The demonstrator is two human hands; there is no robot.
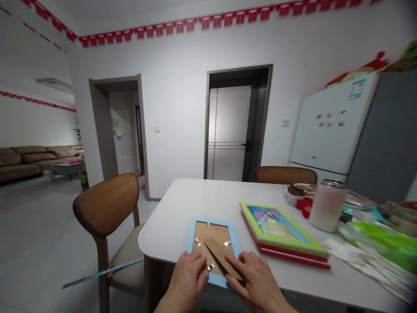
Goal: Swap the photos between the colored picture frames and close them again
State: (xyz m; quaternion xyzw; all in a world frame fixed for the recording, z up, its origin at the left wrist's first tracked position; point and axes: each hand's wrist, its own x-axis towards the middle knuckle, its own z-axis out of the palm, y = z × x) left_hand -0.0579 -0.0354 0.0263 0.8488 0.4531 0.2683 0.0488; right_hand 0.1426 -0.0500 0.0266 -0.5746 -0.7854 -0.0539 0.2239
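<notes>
A light blue picture frame [192, 237] lies face down at the table's near edge, its brown backing board [211, 230] facing up. Several small metal clips [226, 244] sit around the board, and a brown stand leg [216, 254] slants across it. My left hand [189, 274] is closed on the frame's lower left edge, fingers bent and pressed together beside the bottom clip [211, 266]. At the lower right, my right hand [253, 274] grips the frame's corner, with its index finger on the stand leg and its thumb near the bottom edge.
Right of the frame, a green-bordered picture frame [276, 226] rests on red ones. Beyond stand a pink-white bottle [327, 206], white cloth-like material [361, 263] and green plastic packaging [381, 239]. A wooden chair [109, 204] stands left of the white table [195, 195], another chair [286, 174] behind it.
</notes>
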